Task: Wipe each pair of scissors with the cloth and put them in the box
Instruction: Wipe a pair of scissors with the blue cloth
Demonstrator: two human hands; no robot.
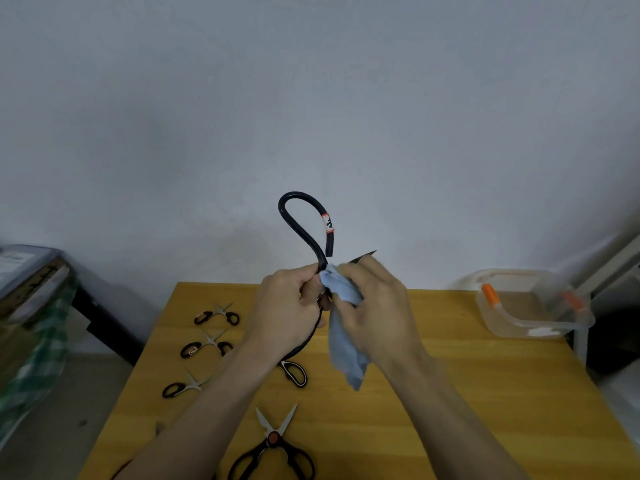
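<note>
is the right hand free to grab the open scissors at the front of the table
Probably not yet: the right hand holds the blue cloth against the raised scissors. The open scissors lie uncovered below.

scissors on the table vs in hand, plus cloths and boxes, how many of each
Scissors lying on the table: 5
Scissors held in the left hand: 1
Blue cloth in the right hand: 1
Clear plastic box: 1
Total: 8
</note>
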